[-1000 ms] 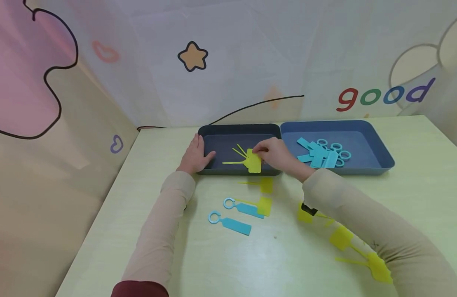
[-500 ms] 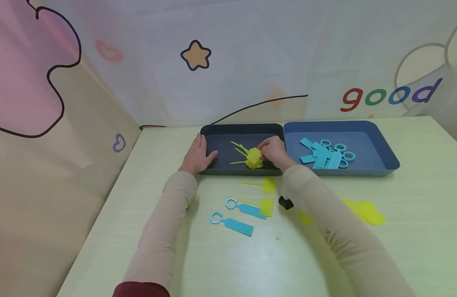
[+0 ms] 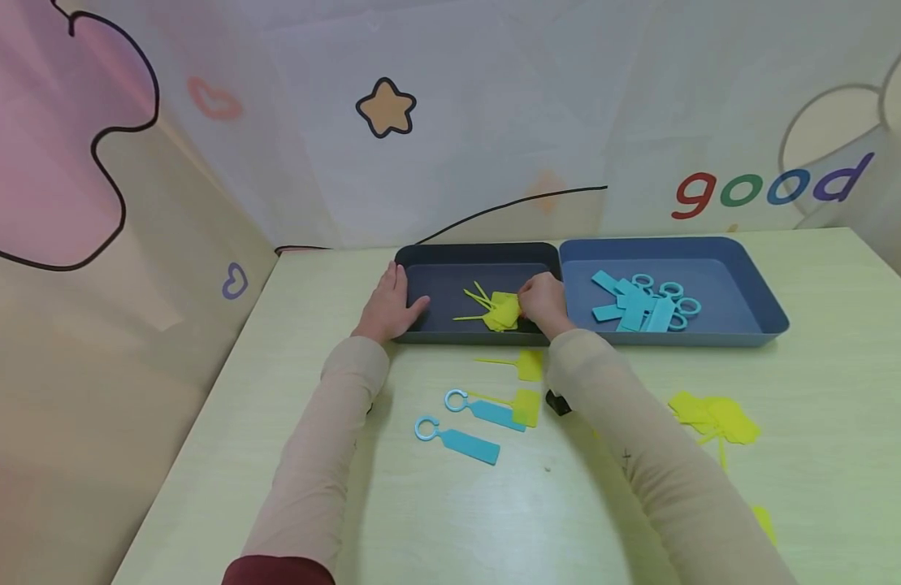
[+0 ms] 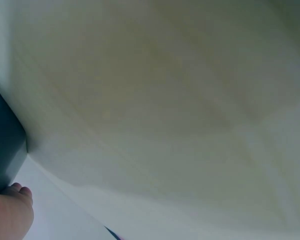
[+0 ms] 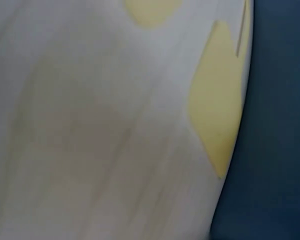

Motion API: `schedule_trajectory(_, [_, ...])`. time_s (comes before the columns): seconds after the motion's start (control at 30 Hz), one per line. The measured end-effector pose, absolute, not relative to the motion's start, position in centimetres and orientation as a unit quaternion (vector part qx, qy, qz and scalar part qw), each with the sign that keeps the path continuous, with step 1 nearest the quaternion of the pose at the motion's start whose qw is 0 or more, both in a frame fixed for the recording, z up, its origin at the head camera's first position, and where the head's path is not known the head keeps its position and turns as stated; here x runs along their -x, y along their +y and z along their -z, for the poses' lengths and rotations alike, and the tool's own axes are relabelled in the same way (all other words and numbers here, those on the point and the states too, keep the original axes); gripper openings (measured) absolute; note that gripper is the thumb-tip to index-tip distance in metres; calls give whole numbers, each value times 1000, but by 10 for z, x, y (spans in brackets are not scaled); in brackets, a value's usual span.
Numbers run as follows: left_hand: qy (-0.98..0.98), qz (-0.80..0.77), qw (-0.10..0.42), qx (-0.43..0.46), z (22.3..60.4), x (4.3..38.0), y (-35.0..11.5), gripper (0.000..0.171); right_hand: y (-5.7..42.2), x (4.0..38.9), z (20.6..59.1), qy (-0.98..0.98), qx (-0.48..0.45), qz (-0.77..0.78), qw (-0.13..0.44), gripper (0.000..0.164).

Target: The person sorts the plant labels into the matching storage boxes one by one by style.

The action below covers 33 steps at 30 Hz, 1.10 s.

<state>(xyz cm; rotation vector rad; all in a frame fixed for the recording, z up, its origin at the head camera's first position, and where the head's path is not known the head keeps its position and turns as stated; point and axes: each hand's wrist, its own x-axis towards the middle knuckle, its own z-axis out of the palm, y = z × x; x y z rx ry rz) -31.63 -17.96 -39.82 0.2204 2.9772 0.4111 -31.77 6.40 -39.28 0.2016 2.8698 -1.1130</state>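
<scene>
In the head view, several yellow cable-tie tags (image 3: 504, 313) with square heads and thin tails lie bunched in the dark tray (image 3: 475, 338). My right hand (image 3: 543, 302) is inside that tray's right end, fingers curled, pinching the edge of a yellow tag; the fingertips are partly hidden. Spread along the tray's left rim is my left hand (image 3: 386, 305), thumb apart and resting over the wall. Only a bit of the left hand (image 4: 11, 212) enters the left wrist view, beside the tray. A loose yellow tag (image 5: 215, 105) lies outside the tray wall in the right wrist view.
Touching the dark tray, a blue tray (image 3: 742, 325) holds several blue ring tags (image 3: 636, 305). In front lie a blue ring tag (image 3: 468, 446), another partly under a yellow tag (image 3: 525, 408), and a separate yellow tag (image 3: 530, 366). More yellow tags (image 3: 721, 416) lie right of my right arm.
My right hand has lowered a yellow tag onto the bunch in the dark tray and shifted slightly right. My left hand has stayed on the tray's left rim.
</scene>
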Motion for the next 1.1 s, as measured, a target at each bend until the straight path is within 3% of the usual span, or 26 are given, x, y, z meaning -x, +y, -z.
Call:
schedule_trajectory(0.37, [986, -138, 63, -74, 397, 316, -177, 80, 61, 313, 390, 951, -54, 304, 10, 36])
schedule_trajectory(0.5, [986, -138, 64, -72, 398, 317, -178, 80, 63, 310, 384, 958, -26, 284, 5, 29])
schedule_trajectory(0.6, [986, -136, 65, -70, 399, 318, -179, 81, 65, 307, 377, 961, 14, 277, 3, 19])
schedule_trajectory(0.93, [986, -136, 69, -74, 399, 319, -180, 81, 75, 273, 357, 957, 202, 206, 38, 48])
schedule_trajectory(1.1, [986, -133, 69, -75, 399, 318, -180, 81, 79, 247, 359, 940, 319, 117, 24, 56])
